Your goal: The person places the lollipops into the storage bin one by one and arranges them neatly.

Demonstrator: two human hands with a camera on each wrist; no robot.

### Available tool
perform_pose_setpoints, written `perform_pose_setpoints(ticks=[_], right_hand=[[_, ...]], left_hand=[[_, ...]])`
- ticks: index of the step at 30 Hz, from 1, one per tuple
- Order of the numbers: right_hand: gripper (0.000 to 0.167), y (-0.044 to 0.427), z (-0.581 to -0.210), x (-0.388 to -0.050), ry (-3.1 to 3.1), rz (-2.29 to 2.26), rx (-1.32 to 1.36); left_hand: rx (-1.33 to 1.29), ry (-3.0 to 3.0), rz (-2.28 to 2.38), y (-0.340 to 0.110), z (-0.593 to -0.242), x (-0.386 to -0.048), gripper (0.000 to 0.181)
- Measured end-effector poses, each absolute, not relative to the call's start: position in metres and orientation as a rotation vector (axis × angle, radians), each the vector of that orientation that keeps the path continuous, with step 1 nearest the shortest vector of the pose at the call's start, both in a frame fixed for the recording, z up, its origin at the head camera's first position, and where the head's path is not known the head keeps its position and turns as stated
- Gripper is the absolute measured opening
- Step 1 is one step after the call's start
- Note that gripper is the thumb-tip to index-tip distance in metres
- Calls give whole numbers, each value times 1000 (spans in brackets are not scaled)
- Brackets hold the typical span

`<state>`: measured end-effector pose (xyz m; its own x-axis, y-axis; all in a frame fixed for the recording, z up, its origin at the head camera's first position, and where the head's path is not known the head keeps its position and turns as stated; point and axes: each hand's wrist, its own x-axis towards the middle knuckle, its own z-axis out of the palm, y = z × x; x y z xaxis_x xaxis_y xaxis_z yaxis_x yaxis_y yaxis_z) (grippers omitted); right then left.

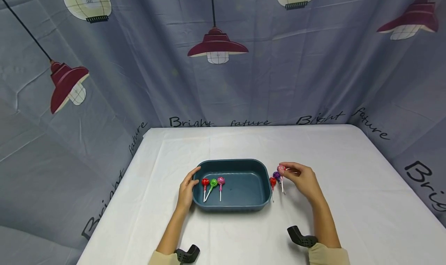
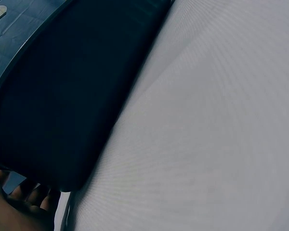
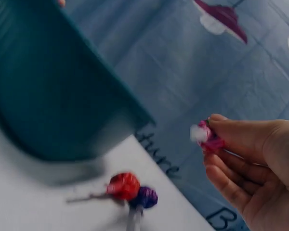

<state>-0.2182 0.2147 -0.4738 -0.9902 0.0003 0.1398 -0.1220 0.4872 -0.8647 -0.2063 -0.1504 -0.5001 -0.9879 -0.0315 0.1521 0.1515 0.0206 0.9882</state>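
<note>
The right hand [image 1: 302, 180] pinches a pink lollipop [image 1: 281, 167] between thumb and fingers, near 2 o'clock of the tray [image 1: 244, 189]; the left hand [image 1: 186, 189], fingers spread, touches its rim towards 9. Within the smooth, round-cornered walls, bare floor spans 12 to 4 o'clock; three glossy lollipops [image 1: 213, 183] lie towards 9. Outside, at 3: red [image 1: 273, 181] and purple [image 1: 276, 175] ones.

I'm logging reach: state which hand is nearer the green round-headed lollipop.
Left. The left hand is left of the green lollipop, touching the dark teal rectangular tray; the right hand is farther off, beyond the tray's right end, pinching a pink round-headed lollipop.
</note>
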Motion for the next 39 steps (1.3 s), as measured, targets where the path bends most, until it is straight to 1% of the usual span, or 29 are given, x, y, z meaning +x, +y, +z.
perform_pose_setpoints(ticks=[4, 15, 18, 23, 25, 32, 39], right_hand=[[40, 202, -463, -220, -2547, 1625, 231], [36, 156, -455, -228, -2531, 1748, 318], [35, 145, -453, -230, -2517, 1778, 393], [32, 127, -440, -226, -2497, 1827, 509], [30, 121, -436, -224, -2504, 1836, 511], [28, 110, -459, -238, -2590, 1751, 485], [27, 99, -468, -243, -2623, 1730, 511]], left_hand=[[-111, -2153, -2106, -150, -499, -207, 43], [-104, -2151, -2107, -151, -499, -205, 43], [-103, -2157, -2112, -150, -499, -204, 43], [-101, -2159, -2106, -150, -498, -204, 43], [-104, -2158, -2104, -150, -498, -205, 43], [-109, -2170, -2086, -150, -498, -206, 43], [-115, -2163, -2088, -150, -499, -205, 43]])
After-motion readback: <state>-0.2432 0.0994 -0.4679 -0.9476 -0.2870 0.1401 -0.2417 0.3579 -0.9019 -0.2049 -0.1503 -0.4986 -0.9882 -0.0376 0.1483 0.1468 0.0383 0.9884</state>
